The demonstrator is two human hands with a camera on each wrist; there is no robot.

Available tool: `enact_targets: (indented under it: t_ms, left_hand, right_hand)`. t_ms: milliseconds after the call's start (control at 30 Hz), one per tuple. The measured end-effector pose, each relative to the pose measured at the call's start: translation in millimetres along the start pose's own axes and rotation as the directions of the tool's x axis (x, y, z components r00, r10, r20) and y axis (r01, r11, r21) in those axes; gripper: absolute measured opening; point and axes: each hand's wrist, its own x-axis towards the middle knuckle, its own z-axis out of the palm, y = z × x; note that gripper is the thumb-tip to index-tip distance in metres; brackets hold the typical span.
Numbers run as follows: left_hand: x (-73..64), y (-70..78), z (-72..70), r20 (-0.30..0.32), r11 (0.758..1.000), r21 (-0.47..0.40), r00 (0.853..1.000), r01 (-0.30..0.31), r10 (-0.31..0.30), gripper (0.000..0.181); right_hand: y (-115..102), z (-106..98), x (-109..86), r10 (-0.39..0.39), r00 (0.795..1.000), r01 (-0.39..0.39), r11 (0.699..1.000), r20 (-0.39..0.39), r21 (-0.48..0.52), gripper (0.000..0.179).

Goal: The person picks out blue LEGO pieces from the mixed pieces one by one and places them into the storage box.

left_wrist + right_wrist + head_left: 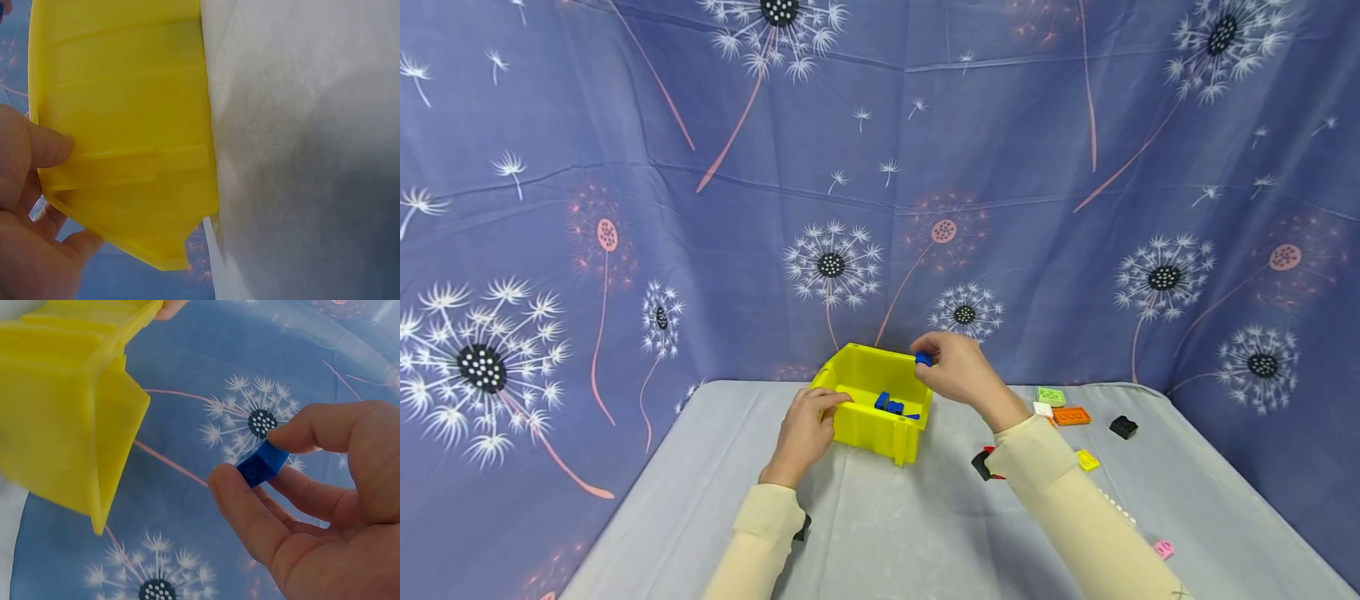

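Observation:
A yellow plastic bin (868, 432) stands on the table, with several blue toy bricks (891, 406) inside. My left hand (805, 433) grips the bin's left rim, thumb on the outer wall in the left wrist view and fingers over the edge. Above the bin's right side, my right hand (958, 371) pinches a small blue brick (262, 464) between thumb and fingers. In the right wrist view this brick is held apart from the yellow bin (50, 425), whose corner shows at the left.
Right of the bin lie a green brick (1051, 396), an orange brick (1071, 415), a black brick (1123, 427), a yellow brick (1087, 460) and a pink brick (1163, 549). A black piece (981, 465) sits by the right sleeve, another dark piece (803, 528) by the left sleeve.

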Motion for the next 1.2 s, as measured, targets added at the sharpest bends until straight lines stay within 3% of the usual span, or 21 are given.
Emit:
enact_targets:
  t_ms: [633,1000,1200]
  left_hand:
    - [0.2,1.0,-1.0,-0.017,1.000,0.025,1.000,-0.012,0.013,0.038]
    - [1.7,2.1,-1.1,-0.016,1.000,0.026,1.000,-0.005,0.005,0.038]
    - [0.7,1.5,-1.2,-0.015,1.000,0.022,1.000,-0.013,0.013,0.037]
  right_hand:
    - [-4.3,20.8,49.1,0.067,0.987,-0.059,0.997,0.146,-0.055,0.033]
    - [-11.4,18.5,66.3,0.071,0.962,-0.044,0.994,0.265,-0.104,0.033]
    - [-16.6,22.5,74.7,0.117,0.932,-0.088,0.991,0.344,-0.099,0.026]
